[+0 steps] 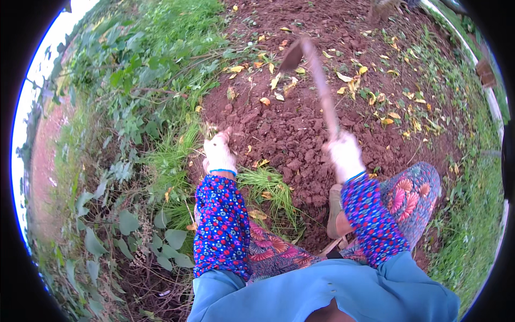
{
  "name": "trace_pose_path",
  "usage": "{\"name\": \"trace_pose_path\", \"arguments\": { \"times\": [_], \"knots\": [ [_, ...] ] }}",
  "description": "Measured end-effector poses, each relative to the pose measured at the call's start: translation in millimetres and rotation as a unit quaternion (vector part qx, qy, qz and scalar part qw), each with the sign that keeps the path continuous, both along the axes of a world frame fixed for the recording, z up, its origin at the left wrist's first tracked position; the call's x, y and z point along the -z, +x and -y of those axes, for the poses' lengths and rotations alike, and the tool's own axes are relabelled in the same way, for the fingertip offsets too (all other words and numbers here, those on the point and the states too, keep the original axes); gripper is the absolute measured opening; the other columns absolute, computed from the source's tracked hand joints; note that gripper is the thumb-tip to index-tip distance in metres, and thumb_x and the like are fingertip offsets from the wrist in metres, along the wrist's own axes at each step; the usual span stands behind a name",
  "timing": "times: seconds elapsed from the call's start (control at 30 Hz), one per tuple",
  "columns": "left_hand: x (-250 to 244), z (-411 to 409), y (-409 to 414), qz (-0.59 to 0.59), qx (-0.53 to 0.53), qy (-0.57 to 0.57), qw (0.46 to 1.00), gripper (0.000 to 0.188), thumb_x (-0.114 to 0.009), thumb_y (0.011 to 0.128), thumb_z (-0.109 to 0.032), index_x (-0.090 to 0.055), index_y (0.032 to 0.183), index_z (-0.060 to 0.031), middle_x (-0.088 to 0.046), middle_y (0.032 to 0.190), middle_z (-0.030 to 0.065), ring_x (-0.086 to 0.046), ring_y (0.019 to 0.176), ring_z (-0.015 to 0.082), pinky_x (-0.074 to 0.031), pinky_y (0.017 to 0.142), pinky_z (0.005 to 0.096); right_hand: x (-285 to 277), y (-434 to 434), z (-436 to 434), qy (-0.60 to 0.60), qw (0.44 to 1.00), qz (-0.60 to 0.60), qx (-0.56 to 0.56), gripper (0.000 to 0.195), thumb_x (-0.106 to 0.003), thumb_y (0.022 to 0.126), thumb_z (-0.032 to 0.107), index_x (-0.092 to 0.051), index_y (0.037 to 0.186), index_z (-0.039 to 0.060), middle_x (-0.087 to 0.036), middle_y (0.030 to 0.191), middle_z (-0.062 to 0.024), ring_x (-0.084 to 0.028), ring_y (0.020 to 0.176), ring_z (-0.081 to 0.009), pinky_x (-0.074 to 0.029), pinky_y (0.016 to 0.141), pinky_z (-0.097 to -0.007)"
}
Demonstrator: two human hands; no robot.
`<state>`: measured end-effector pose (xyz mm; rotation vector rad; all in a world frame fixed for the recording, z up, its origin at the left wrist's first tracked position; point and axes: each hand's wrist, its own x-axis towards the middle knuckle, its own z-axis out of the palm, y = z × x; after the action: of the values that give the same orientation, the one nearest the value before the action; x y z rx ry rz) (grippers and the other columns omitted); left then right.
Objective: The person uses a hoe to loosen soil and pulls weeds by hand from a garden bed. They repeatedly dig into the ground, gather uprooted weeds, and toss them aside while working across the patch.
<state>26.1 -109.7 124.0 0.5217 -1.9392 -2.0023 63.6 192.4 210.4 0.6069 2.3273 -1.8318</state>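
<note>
My right hand (345,155), in a white knitted glove, grips the wooden handle (322,88) of a hoe. The hoe's metal blade (292,56) is raised at the far end of the handle, slightly blurred, over reddish-brown soil. My left hand (220,152), gloved alike, is low at the border between grass and turned soil. Its fingers are curled around a small pale tuft of weeds (210,129), partly hidden by the glove. Crumbled clods (297,149) lie between my hands. Just below them is a clump of loose green grass (267,185).
Leafy shrubs (132,80) and tall grass crowd the left side. Yellow fallen leaves (354,84) dot the soil ahead. A tree trunk base (380,10) stands at the top right. My shoe (334,211) rests on the soil near the hoe hand; a grass strip (466,241) runs along the right.
</note>
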Motion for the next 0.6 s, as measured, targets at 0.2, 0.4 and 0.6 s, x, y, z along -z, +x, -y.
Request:
{"name": "trace_pose_path", "arguments": {
  "times": [0.2,0.4,0.6],
  "knots": [
    [38,2,19,0.092,0.022,0.147,0.985,0.035,-0.067,0.066,-0.008,-0.059,0.100,-0.0108,-0.060,0.096,0.0065,-0.055,0.089,0.0209,-0.045,0.075,0.0316,-157,-10,-94,0.110,0.976,-0.166,0.085,0.025,-0.063,0.069,0.005,-0.048,0.089,0.0065,-0.045,0.056,0.0035,-0.040,0.040,-0.0064,-0.030,0.033,-0.0203],
    [-20,-40,49,0.107,-0.023,0.240,0.965,0.034,-0.063,0.069,-0.004,-0.050,0.100,0.0035,-0.057,0.080,0.0094,-0.055,0.072,0.0201,-0.047,0.070,0.0335,-188,33,-192,0.404,0.900,-0.129,0.106,0.025,-0.064,0.070,0.028,-0.052,0.080,0.0078,-0.050,0.065,-0.0015,-0.049,0.057,-0.0119,-0.039,0.053,-0.0298],
    [-86,-47,47,0.036,-0.018,0.154,0.987,0.018,-0.051,0.080,-0.009,-0.061,0.090,0.0020,-0.062,0.080,0.0071,-0.058,0.069,0.0171,-0.046,0.065,0.0291,-126,60,-227,0.309,0.941,-0.089,0.109,0.023,-0.066,0.068,0.015,-0.053,0.085,0.0067,-0.048,0.059,0.0000,-0.048,0.051,-0.0112,-0.038,0.048,-0.0278]
  ]
}}
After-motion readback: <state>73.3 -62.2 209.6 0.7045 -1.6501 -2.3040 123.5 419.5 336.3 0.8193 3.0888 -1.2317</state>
